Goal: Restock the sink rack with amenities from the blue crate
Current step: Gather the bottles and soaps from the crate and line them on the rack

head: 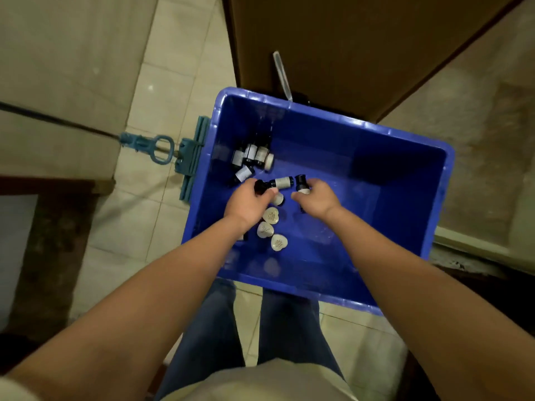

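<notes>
The blue crate stands on the tiled floor in front of my legs. Both my hands reach down into it. My left hand is closed around a small dark bottle with a pale label. My right hand grips another small dark bottle by its body. Several more dark bottles lie in the crate's far left corner. Three white heart-shaped soaps lie on the crate floor just below my left hand. The sink rack is not in view.
A teal mop head with its long handle lies on the floor against the crate's left side. A brown door stands behind the crate, with a clear plastic strip leaning at it. A dark wooden frame is at left.
</notes>
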A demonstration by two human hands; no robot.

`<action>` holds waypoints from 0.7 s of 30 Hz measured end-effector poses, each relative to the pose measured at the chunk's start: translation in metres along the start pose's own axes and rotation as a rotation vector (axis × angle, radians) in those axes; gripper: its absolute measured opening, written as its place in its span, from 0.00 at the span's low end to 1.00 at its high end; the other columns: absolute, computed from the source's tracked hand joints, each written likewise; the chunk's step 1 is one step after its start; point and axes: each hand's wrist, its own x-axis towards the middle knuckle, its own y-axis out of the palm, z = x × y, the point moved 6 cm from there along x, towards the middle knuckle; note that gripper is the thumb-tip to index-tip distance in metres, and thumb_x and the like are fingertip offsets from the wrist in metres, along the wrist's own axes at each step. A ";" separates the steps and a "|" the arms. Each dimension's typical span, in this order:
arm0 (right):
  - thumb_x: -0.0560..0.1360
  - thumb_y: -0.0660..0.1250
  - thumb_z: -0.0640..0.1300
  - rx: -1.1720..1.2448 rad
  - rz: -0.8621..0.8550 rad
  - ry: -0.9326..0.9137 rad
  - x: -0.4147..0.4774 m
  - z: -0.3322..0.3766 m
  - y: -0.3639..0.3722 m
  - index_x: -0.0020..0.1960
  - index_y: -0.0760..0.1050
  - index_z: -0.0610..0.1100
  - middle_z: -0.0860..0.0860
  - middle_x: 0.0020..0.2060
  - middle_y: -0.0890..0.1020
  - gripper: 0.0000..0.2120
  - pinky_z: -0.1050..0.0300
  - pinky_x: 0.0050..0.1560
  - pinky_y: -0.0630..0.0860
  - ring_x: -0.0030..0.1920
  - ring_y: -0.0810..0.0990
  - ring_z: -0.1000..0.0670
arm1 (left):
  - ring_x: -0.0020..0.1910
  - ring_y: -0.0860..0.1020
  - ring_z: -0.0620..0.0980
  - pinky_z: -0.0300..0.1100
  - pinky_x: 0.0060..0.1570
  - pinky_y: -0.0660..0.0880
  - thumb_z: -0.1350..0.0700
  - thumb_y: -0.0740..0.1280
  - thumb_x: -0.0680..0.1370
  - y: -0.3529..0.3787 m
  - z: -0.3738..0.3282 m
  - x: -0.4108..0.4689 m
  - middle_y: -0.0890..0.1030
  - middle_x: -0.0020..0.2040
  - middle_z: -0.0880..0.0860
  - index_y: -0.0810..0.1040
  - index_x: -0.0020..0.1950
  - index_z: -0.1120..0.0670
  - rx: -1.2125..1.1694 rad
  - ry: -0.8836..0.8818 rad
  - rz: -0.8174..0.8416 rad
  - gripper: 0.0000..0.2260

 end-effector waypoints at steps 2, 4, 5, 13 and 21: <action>0.78 0.65 0.43 0.145 -0.009 0.020 -0.020 -0.001 0.002 0.58 0.69 0.45 0.48 0.38 0.76 0.10 0.51 0.41 0.75 0.39 0.75 0.46 | 0.45 0.77 0.53 0.46 0.45 0.71 0.44 0.65 0.79 -0.006 -0.008 -0.012 0.78 0.41 0.49 0.74 0.47 0.52 0.003 0.032 0.030 0.12; 0.80 0.63 0.42 0.274 -0.011 0.031 -0.045 -0.001 0.005 0.57 0.67 0.43 0.46 0.39 0.75 0.08 0.51 0.38 0.76 0.36 0.75 0.47 | 0.42 0.77 0.54 0.49 0.45 0.74 0.42 0.62 0.80 -0.012 -0.016 -0.027 0.78 0.39 0.51 0.70 0.42 0.49 0.021 0.083 0.076 0.13; 0.80 0.63 0.42 0.316 -0.016 0.036 -0.059 0.000 0.008 0.56 0.66 0.42 0.46 0.38 0.75 0.07 0.53 0.36 0.76 0.35 0.75 0.48 | 0.42 0.79 0.57 0.54 0.47 0.77 0.42 0.62 0.80 -0.015 -0.017 -0.034 0.80 0.41 0.55 0.70 0.41 0.49 0.013 0.106 0.103 0.13; 0.82 0.60 0.43 0.533 -0.158 -0.024 -0.170 0.012 0.016 0.61 0.64 0.42 0.47 0.36 0.72 0.09 0.57 0.30 0.70 0.31 0.70 0.51 | 0.53 0.80 0.54 0.49 0.51 0.78 0.49 0.60 0.83 -0.035 -0.044 -0.114 0.76 0.58 0.57 0.64 0.62 0.58 -0.097 0.196 0.301 0.15; 0.83 0.54 0.52 0.703 -0.408 -0.113 -0.263 0.019 0.012 0.57 0.69 0.42 0.46 0.40 0.75 0.13 0.55 0.35 0.73 0.35 0.72 0.49 | 0.47 0.80 0.57 0.55 0.53 0.80 0.49 0.62 0.82 -0.065 -0.079 -0.190 0.78 0.48 0.60 0.70 0.49 0.56 -0.072 0.388 0.309 0.11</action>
